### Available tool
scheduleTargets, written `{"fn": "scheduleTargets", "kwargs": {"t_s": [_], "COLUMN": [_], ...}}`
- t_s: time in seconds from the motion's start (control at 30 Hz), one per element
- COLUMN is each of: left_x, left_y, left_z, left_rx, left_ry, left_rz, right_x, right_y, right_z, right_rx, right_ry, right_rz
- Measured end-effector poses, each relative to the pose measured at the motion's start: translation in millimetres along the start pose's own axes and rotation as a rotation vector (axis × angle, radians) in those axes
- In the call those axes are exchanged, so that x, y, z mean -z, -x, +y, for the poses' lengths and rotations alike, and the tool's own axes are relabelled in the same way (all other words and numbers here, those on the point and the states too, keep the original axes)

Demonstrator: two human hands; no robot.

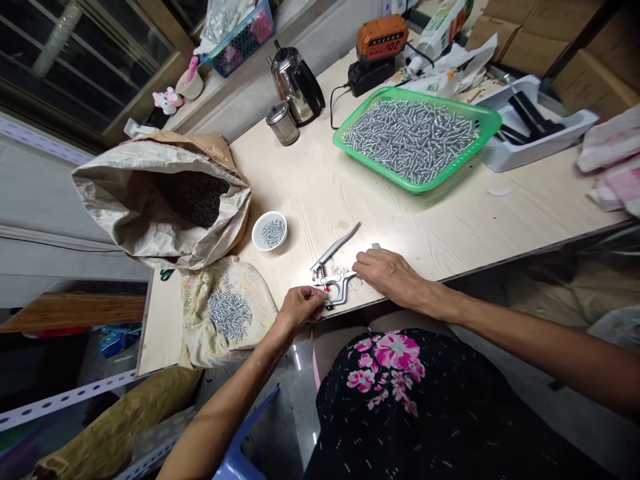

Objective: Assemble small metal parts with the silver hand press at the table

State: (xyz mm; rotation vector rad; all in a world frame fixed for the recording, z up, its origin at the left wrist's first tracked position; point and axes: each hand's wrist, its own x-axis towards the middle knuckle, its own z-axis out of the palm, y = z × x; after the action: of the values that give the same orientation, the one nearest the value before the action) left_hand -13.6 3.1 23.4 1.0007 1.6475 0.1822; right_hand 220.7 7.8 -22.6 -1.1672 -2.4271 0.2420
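Note:
A pair of silver snap-fastener pliers (341,285) lies at the table's front edge, its jaws toward my left hand. One long handle stands apart from the other, and a spring and a small red part show near the jaws. My right hand (387,272) is closed around the lower handle, covering most of it. At the jaws, the fingertips of my left hand (303,306) are pinched together; whatever they hold is too small and hidden to name. Left of the pliers stands a white cup (257,235) with small silver metal pieces. A patterned cloth (261,299) carries a pile of similar pieces (229,310).
A green basket (345,145) full of silver pieces sits farther back, beside a white tray (530,152). At the left stands an open sack (115,200) with dark contents. Behind are a kettle (295,83), a lidded jar (283,125) and an orange battery (381,38) on its charger.

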Motion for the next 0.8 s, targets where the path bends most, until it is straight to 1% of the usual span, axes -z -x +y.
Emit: {"fn": "scheduleTargets", "kwargs": {"t_s": [0.23,0.4,0.6,0.8], "left_x": [3.8,3.8,0.0,-4.9], "left_y": [-0.3,-0.3,2.5,5.6], "left_z": [1.4,2.4,4.3,5.5], "left_rx": [-0.012,-0.019,0.05,0.063], "left_ry": [-0.043,-0.061,-0.028,-0.027], "left_rz": [-0.083,-0.105,-0.102,-0.068], "right_x": [1.8,2.3,2.6,-0.3], "right_y": [-0.3,0.0,0.5,2.3], "right_z": [2.2,3.0,3.9,0.2], "right_rx": [-0.008,-0.023,-0.017,-0.062], "right_ry": [-0.086,-0.102,-0.105,-0.09], "right_rz": [-0.049,-0.063,-0.051,-0.047]}}
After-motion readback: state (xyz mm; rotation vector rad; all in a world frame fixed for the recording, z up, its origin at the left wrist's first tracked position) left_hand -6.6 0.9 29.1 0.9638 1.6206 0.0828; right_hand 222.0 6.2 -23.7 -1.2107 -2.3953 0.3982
